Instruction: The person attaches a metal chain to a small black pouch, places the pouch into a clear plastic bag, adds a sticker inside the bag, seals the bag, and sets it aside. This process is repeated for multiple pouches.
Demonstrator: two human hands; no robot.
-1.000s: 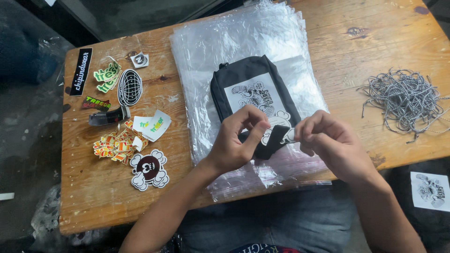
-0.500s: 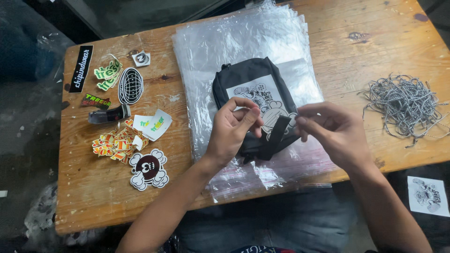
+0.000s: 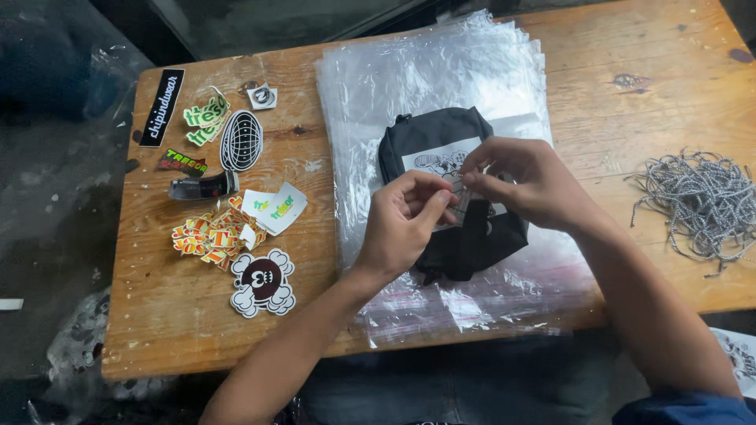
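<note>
Counting what lies on the worn wooden table (image 3: 646, 55): one small black fabric pouch bag (image 3: 441, 142), one thick stack of clear plastic sleeves (image 3: 441, 71) beneath it, one tangled heap of grey-and-white string cords (image 3: 697, 205) well apart at the right, and a spread of printed stickers at the left. Among those stickers are one long black strip sticker (image 3: 161, 107), one black oval grid-pattern sticker (image 3: 240, 140), one white cloud-shaped sticker with a dark round face (image 3: 262, 283), and a loose pile of orange-and-yellow stickers (image 3: 213, 236) too overlapped to count.

The pouch bag rests near the middle of the plastic stack, its front bearing a white rectangular panel with a black line drawing. A black strap or flap trails from its lower edge toward the table's near side. Its fabric looks matte and soft, with a small loop at the top left corner.

Both hands meet above the pouch's front. The left hand (image 3: 402, 224) has its fingers curled and pinched together on a small pale piece that is too hidden to identify. The right hand (image 3: 524, 181) pinches the same spot from the other side, fingertips touching those of the left.
</note>
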